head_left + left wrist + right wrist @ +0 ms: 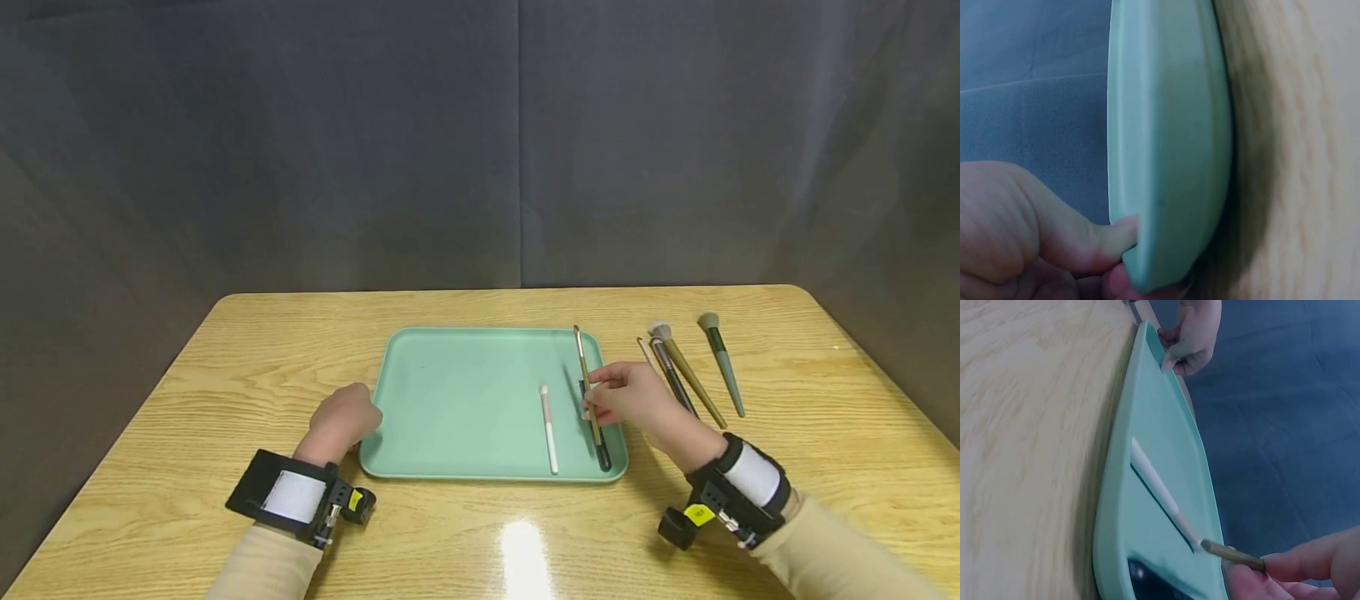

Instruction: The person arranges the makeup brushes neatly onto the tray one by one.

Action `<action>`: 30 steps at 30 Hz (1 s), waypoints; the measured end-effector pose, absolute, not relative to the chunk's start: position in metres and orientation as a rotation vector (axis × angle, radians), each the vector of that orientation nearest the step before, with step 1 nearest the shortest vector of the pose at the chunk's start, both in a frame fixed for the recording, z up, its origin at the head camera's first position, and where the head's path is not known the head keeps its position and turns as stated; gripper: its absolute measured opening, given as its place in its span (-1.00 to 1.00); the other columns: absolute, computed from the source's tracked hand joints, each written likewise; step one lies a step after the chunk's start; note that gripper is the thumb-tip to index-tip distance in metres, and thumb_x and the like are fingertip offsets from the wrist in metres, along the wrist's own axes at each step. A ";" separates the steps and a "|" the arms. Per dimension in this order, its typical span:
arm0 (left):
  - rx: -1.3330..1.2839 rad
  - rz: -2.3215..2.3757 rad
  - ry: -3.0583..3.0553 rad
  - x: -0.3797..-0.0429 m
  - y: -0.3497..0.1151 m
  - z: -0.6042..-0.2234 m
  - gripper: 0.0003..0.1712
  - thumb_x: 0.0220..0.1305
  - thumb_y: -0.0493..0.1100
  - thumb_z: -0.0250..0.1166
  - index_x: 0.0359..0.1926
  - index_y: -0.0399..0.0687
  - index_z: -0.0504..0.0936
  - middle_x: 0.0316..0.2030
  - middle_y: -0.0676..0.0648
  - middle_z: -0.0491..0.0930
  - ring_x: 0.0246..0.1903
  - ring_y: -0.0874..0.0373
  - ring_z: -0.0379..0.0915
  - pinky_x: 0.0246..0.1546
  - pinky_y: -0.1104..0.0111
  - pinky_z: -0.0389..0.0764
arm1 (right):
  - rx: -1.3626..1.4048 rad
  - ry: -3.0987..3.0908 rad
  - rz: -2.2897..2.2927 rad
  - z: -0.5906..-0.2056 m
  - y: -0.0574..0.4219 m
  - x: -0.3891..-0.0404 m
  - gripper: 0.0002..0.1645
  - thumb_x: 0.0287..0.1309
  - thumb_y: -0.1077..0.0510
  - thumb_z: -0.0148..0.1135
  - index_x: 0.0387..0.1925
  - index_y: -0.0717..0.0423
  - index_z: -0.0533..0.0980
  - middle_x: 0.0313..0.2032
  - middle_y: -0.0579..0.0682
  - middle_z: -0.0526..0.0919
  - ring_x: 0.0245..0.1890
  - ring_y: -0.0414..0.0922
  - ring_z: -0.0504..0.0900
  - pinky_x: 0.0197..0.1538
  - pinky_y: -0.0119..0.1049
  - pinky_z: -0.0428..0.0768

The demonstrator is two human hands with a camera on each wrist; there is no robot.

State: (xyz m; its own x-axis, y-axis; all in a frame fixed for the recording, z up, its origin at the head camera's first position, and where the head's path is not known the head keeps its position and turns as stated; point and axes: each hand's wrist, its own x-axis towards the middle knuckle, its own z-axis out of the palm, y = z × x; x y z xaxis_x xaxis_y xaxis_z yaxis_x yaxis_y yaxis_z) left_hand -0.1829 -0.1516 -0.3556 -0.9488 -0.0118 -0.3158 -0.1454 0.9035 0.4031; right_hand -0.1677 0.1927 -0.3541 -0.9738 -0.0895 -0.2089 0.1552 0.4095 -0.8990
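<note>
Between the fingertips of my right hand is a slim makeup brush with a gold-brown handle, held over the right end of a mint-green tray. Beneath it a black-handled brush lies in the tray, partly hidden by the hand. A white brush lies just to the left, bristles toward the back. My left hand pinches the tray's left rim, thumb on top and fingers underneath, as the left wrist view shows.
Several more brushes lie on the wooden table right of the tray: a gold-handled brush, a green brush, a dark-handled brush and a thin pale one partly behind my right hand. A dark curtain hangs behind.
</note>
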 end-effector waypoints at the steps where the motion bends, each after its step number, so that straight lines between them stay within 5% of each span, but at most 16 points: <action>1: -0.115 0.623 2.761 -0.183 -0.152 -0.356 -0.79 0.21 -0.37 -0.01 -0.27 -0.46 0.50 -0.57 -0.18 0.43 -0.64 0.08 0.35 -0.64 0.36 0.36 | 0.064 2.440 -1.593 -0.355 0.191 -0.168 -0.63 0.26 0.39 0.12 0.06 0.55 0.39 -0.36 0.11 0.64 -0.48 -0.17 0.60 -0.34 -0.24 0.64; 30: -0.099 0.628 2.773 -0.183 -0.152 -0.357 -0.79 0.21 -0.37 -0.01 -0.28 -0.49 0.50 -0.58 -0.18 0.43 -0.64 0.07 0.36 -0.64 0.36 0.36 | 0.046 2.349 -1.571 -0.362 0.145 -0.168 -0.71 0.24 0.41 0.12 -0.05 0.55 0.43 -0.47 0.18 0.64 -0.56 -0.12 0.65 -0.40 -0.24 0.65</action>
